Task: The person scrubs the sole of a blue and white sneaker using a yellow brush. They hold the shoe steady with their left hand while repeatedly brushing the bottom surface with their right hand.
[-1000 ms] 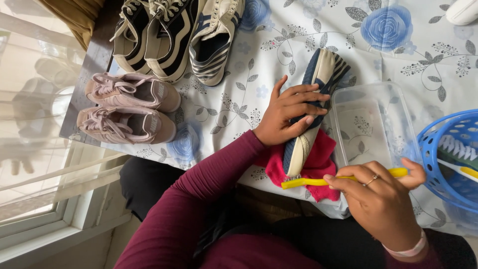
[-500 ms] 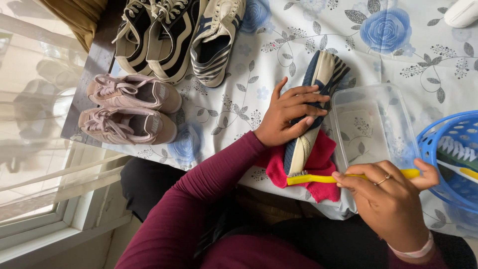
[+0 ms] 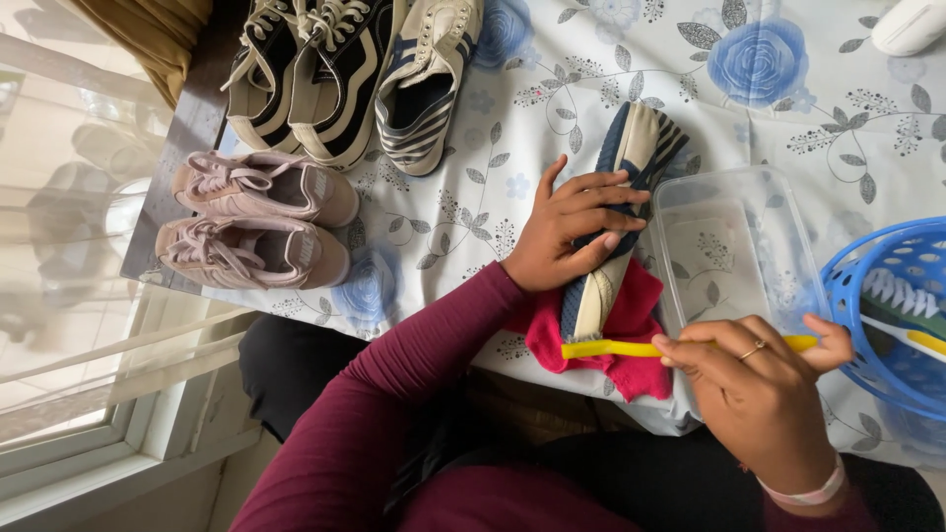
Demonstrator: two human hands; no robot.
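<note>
1. The shoe (image 3: 616, 222), navy and cream with stripes, lies sole-side turned on the table near its front edge, heel end resting on a red cloth (image 3: 616, 340).
2. The left hand (image 3: 572, 232) lies over the shoe's middle, fingers spread and curled round it, pinning it down.
3. The right hand (image 3: 759, 389) is closed round a yellow brush (image 3: 631, 349), held level; its head end reaches the shoe's heel just above the cloth.
4. A clear tub (image 3: 734, 246) stands just right of the shoe, touching the cloth's edge.
5. A blue basket (image 3: 877, 325) sits at the right edge of the table, with another brush (image 3: 902, 300) inside.
6. Two pink sneakers (image 3: 256, 222) lie side by side at the left edge of the table.
7. Three striped shoes (image 3: 345, 69) stand in a row toward the far left corner.
8. The floral tablecloth (image 3: 788, 108) covers the table.
</note>
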